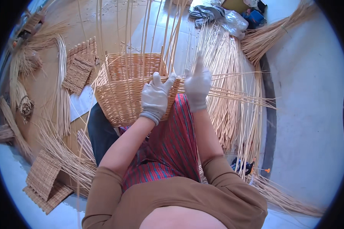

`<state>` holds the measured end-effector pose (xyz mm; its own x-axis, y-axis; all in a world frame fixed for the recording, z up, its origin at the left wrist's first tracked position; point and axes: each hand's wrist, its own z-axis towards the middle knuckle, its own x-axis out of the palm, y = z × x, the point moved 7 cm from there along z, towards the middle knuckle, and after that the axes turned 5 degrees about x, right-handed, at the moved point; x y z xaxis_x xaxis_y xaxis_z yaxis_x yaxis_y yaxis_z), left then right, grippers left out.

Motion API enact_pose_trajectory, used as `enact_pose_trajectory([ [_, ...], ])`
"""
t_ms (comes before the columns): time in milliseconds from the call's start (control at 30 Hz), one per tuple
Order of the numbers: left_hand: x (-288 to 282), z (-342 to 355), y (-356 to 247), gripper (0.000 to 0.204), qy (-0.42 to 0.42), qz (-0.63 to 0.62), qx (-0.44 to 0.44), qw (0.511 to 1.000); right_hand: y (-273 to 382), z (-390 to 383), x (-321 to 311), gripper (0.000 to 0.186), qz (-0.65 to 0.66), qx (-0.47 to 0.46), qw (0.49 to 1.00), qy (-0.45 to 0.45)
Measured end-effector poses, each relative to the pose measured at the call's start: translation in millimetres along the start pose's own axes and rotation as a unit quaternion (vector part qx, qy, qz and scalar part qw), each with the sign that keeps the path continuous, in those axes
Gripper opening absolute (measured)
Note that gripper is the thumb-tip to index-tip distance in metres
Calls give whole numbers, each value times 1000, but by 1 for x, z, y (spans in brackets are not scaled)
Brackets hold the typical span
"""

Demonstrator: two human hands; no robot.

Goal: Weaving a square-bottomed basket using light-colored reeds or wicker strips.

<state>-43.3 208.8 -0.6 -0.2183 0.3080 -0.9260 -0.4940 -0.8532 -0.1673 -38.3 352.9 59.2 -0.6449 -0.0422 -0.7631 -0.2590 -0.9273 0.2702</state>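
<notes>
A half-woven wicker basket (120, 100) rests on my lap, tilted, with tall upright canes (145, 36) rising from its walls. My left hand (154, 98), in a white glove, lies against the near wall by the right corner. Its fingers bend over the rim and grip there, thumb and forefinger spread apart. Just right of that corner is my gloved right hand (197, 87). Its forefinger points up and its other fingers curl in; what they hold is hidden. Loose weaving strands (240, 95) run out from the corner, past this hand, to the right.
A large bundle of long canes (225, 76) lies on the floor to the right. Another bundle (273, 36) leans at the far right. Woven panels (78, 74) and more cane lie at left. Pliers-like tools (244, 166) sit by my right elbow. Plastic bags (233, 23) lie far off.
</notes>
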Motion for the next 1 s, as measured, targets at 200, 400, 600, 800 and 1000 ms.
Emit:
enact_pose_trajectory([
  [200,-16,-12,13,59,-19,-55,4,998,0,-14,30,21,59,6,997,46],
  [400,-69,-105,161,18,-427,-295,-260,814,25,-39,-5,33,566,139,808,84],
  [600,-65,-86,217,17,-316,-488,-232,780,207,-44,58,73,642,100,699,299],
  [800,-55,-90,232,23,-237,-501,-234,799,243,-32,120,117,586,286,607,455],
  [1000,-65,-88,230,27,-238,-451,-250,823,247,-39,144,84,672,320,454,489],
])
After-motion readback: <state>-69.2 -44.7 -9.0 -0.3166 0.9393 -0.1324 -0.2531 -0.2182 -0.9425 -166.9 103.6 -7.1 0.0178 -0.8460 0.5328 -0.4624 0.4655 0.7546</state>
